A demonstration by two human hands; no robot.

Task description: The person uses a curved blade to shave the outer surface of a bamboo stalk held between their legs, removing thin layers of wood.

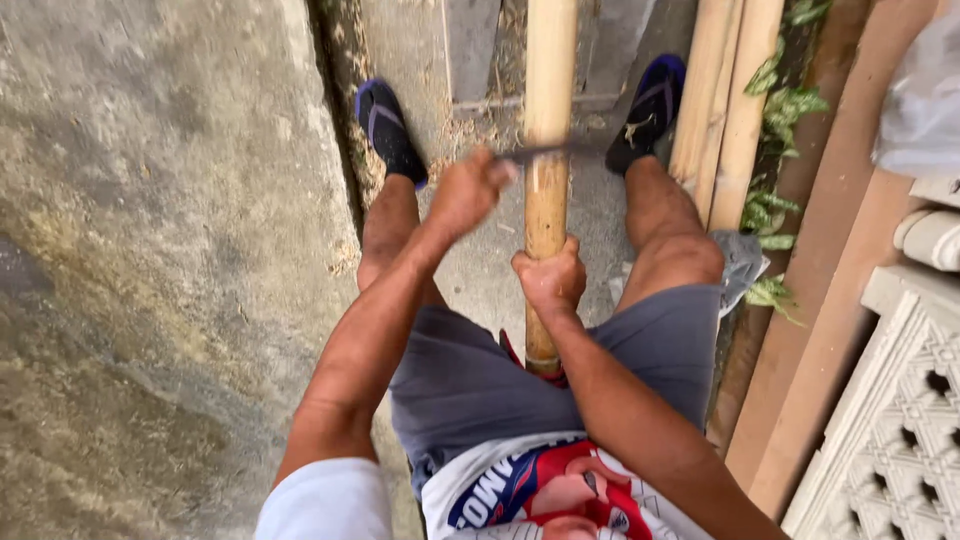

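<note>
Bamboo, a thick pale-yellow pole (pixel 546 190), runs lengthwise between the seated person's legs, its near end resting at the lap. The right hand (pixel 549 280) is wrapped fully around it, fingers closed tight on the stem. Just beyond that grip the left hand (pixel 468 190) is clenched on the handle of a dark, thin blade (pixel 550 152), motion-blurred, which lies crosswise on the pole; its exact kind I cannot tell. Judging by the pale shavings (pixel 480 125) scattered on the concrete ground (pixel 170 250) beyond the hands, some scraping or trimming looks done, while the stretch of pole past the blade looks unworked. To the right of the grip lie more slim bamboo poles (pixel 725 100), then green leaves (pixel 780 100) and a carved white stone block (pixel 890 420).
</note>
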